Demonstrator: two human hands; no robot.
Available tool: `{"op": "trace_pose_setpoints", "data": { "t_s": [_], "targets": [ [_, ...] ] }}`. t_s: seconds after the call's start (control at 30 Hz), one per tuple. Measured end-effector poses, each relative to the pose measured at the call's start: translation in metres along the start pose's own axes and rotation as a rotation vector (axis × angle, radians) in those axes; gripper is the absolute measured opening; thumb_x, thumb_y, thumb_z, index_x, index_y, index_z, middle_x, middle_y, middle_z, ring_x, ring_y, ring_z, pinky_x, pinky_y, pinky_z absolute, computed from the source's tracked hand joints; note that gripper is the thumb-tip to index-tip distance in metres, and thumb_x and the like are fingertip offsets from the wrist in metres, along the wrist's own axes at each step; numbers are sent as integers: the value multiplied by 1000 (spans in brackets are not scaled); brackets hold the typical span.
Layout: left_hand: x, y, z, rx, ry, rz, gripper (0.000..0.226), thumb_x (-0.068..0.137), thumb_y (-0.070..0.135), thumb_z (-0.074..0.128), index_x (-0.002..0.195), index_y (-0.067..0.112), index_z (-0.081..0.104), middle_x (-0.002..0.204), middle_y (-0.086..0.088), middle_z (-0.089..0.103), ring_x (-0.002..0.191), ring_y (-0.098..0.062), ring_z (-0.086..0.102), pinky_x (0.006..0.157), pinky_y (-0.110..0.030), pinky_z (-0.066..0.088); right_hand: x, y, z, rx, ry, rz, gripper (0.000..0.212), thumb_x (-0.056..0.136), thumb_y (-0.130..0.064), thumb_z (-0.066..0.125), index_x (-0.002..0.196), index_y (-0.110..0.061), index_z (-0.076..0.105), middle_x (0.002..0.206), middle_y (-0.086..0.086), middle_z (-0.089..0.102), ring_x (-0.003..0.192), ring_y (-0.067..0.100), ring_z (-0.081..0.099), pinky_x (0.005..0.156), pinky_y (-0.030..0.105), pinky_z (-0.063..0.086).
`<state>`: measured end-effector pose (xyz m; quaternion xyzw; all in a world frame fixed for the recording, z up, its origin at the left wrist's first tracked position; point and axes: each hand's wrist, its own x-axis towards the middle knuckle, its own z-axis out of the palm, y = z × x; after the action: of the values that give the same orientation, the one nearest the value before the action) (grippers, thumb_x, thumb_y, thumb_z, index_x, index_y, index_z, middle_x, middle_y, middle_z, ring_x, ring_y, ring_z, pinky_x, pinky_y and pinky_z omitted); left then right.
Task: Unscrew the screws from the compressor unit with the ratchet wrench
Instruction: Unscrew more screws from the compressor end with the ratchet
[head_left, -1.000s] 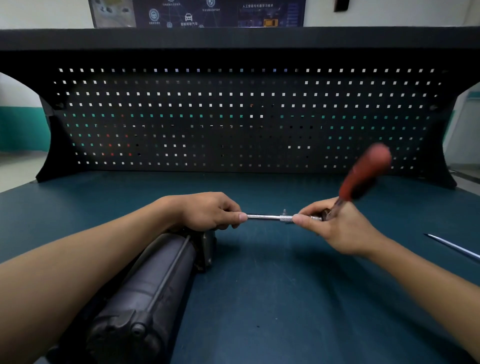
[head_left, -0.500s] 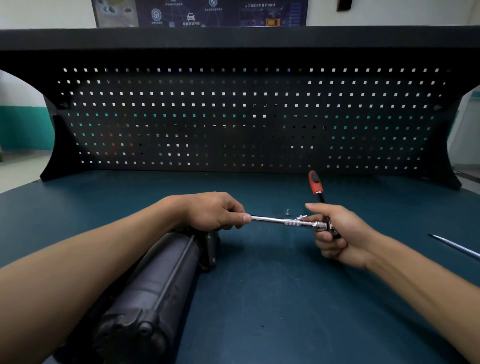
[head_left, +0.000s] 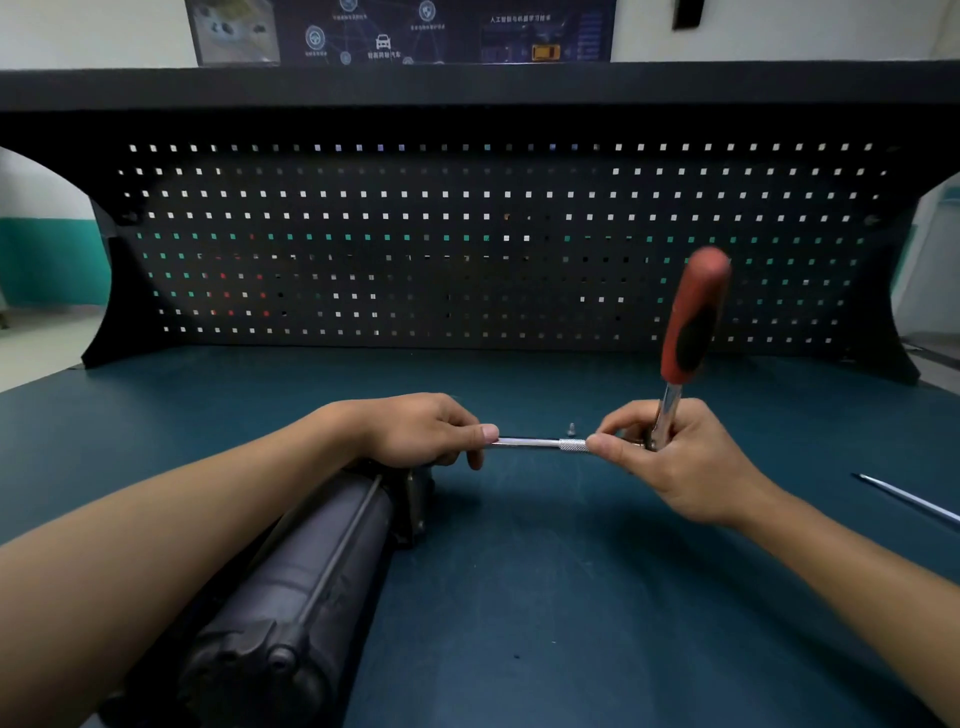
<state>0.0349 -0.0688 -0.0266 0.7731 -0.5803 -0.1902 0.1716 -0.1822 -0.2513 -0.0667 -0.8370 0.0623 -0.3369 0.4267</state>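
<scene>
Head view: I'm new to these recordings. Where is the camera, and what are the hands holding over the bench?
The camera is worn on a person's head, looking down at their own bare hands. The left hand pinches one end of a silver extension bar, by the dark compressor unit lying on the blue bench. The right hand grips the ratchet wrench at its head, red handle pointing up. A small screw sits behind the bar; a thin metal rod lies far right.
</scene>
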Motion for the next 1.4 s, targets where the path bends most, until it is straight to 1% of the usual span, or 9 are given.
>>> {"op": "trace_pose_setpoints", "data": {
  "t_s": [0.07,0.13,0.3,0.5,0.63,0.73,0.9,1.2,1.4],
  "targets": [
    [-1,2,0,6,2,-5,49,99,58,41,90,19,69,64,7,47,54,-11,38,51,-17,35,-1,2,0,-92,2,-59,21,75,-38,76,78,-17,76,56,-1,57,50,16,45,52,27,36],
    [0,3,1,11,3,-11,49,99,57,42,88,18,68,64,6,47,54,-11,38,50,-18,35,1,4,-1,-198,15,-134,14,78,-31,78,83,-17,78,69,-3,69,60,6,59,59,18,43],
    [0,3,1,21,13,-19,48,99,57,42,85,18,65,61,9,47,53,-11,38,51,-19,35,5,13,0,-258,62,-289,16,75,-20,83,90,-22,78,74,-5,67,66,7,61,65,12,44],
    [2,3,1,81,25,-23,49,99,59,41,77,18,57,60,12,47,52,-9,37,49,-17,34,5,10,-1,-58,33,-55,10,76,-28,82,85,-30,78,79,-5,74,68,0,64,65,8,46],
    [3,3,0,97,28,-23,48,99,59,42,78,19,58,53,15,46,47,-4,37,46,-13,33,5,7,-1,-102,-15,32,5,82,-30,79,84,-25,79,74,-2,73,64,0,60,61,11,44],
    [3,2,0,86,24,-20,46,99,57,44,78,19,59,50,16,43,45,-4,36,45,-13,32,5,4,-3,-107,-51,139,35,76,-56,71,79,-22,78,56,-10,57,53,3,50,53,13,39],
    [4,2,0,97,15,-16,45,100,55,44,79,18,59,47,16,42,45,-5,34,45,-14,31,8,0,0,136,-9,467,80,60,-76,65,87,-2,73,52,2,39,45,15,37,41,22,32],
    [7,1,-1,120,1,-4,45,100,54,45,79,18,60,47,16,42,45,-5,34,45,-14,31,7,2,-8,370,-265,742,89,62,-81,60,96,-1,76,51,-1,31,38,13,24,45,26,18],
    [7,-1,-1,119,3,-2,46,99,56,44,79,19,61,49,15,43,46,-6,34,45,-16,31,3,6,-7,586,-229,759,66,67,-70,64,95,-11,72,48,-3,27,31,8,21,41,24,18]
  ]
}}
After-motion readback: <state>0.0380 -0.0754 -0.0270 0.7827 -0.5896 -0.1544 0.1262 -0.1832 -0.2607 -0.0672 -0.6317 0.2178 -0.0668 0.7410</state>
